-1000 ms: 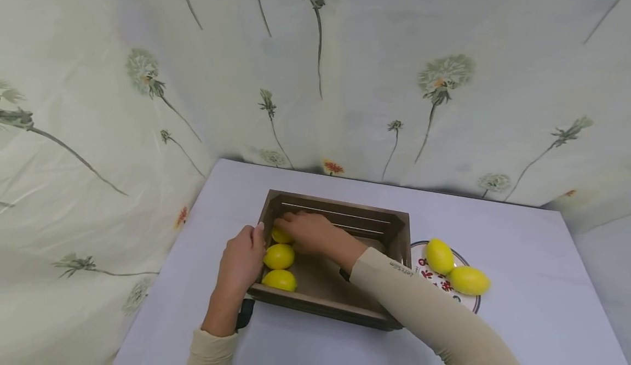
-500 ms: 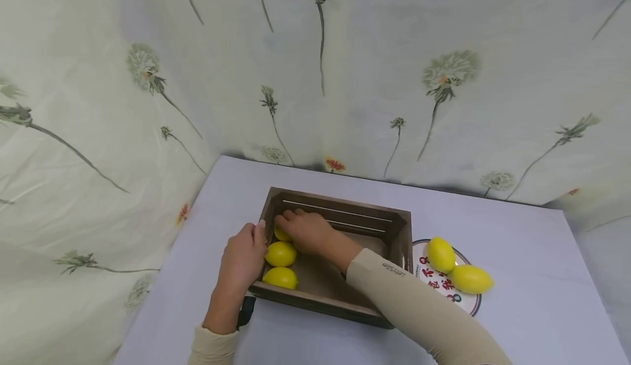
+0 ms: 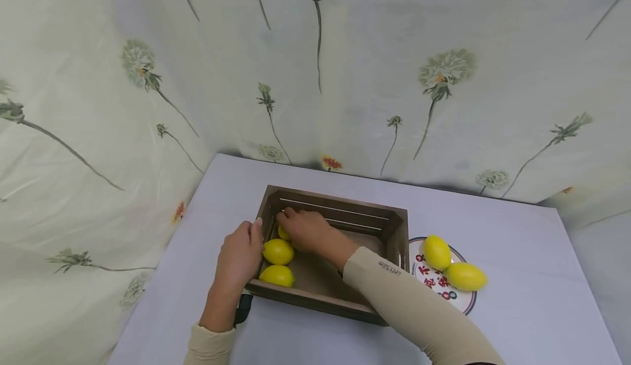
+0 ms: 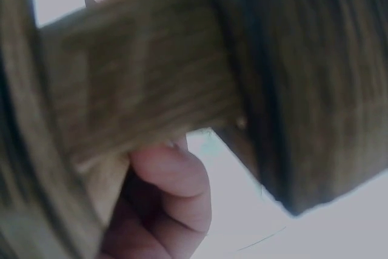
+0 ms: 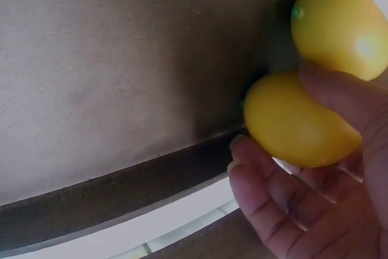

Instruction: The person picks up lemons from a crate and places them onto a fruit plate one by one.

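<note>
A brown wooden crate (image 3: pixel 315 303) sits on the table, with lemons lined up along the inside of its left wall. My left hand (image 3: pixel 239 254) grips that wall from outside; in the left wrist view its curled fingers (image 4: pixel 179 180) come round a wooden slat (image 4: pixel 145 68). Inside the crate's far left corner, my right hand (image 3: pixel 309 230) holds a lemon (image 5: pixel 300 122) between thumb and fingers. A middle lemon (image 3: pixel 278 251) lies right beside the held one, and a near lemon (image 3: pixel 277 275) lies at the front left corner.
To the right of the crate stands a white plate (image 3: pixel 463 300) with red characters and a dark rim. Two lemons, one upright in view (image 3: pixel 437 252) and one lying sideways (image 3: pixel 465 276), rest on it. A dandelion-patterned cloth (image 3: pixel 355 80) hangs behind the white table (image 3: pixel 532 277).
My right hand and its lemon have shifted slightly to the right, away from the crate's left wall. My left hand keeps its grip on the crate. The head view has shifted a little.
</note>
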`<state>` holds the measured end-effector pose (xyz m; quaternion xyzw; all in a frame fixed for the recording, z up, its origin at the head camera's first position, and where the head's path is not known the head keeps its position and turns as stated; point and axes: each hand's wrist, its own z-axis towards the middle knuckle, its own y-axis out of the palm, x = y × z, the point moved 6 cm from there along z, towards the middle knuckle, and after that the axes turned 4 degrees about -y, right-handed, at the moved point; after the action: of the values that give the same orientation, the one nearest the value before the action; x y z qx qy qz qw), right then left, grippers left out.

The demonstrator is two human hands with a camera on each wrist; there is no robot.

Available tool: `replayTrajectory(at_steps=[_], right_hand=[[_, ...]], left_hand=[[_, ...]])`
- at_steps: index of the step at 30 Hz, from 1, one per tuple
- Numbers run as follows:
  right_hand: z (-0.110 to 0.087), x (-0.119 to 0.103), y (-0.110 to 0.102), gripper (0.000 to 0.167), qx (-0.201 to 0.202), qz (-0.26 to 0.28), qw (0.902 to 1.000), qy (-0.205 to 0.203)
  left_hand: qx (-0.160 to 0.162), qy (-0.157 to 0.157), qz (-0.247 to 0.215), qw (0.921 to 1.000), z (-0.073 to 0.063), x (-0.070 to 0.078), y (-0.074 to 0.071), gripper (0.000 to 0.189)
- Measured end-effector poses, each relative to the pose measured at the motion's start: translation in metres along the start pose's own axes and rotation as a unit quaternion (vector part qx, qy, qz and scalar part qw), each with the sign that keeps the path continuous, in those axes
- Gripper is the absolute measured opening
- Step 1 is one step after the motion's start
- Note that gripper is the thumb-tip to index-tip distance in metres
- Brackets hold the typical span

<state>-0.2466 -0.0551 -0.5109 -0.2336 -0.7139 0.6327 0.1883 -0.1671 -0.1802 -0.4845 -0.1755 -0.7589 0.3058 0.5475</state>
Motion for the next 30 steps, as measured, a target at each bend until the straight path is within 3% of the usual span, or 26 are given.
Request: replayTrajectory(at_steps=[10, 20, 30], right_hand=[[0.001, 0.008, 0.003, 0.045, -0.066, 0.014, 0.9975, 0.022], [-0.001, 0.010, -0.006, 0.057, -0.058, 0.064, 0.9959, 0.026], [-0.001, 0.014, -0.016, 0.049, -0.060, 0.081, 0.9947, 0.020]], left_hand=[[0.002, -0.001, -0.006, 1.0000, -0.001, 0.003, -0.002, 0.047], [0.000, -0.002, -0.005, 1.0000, 0.001, 0.001, -0.002, 0.046], [-0.004, -0.008, -0.008, 0.9999, 0.002, -0.001, -0.001, 0.047]])
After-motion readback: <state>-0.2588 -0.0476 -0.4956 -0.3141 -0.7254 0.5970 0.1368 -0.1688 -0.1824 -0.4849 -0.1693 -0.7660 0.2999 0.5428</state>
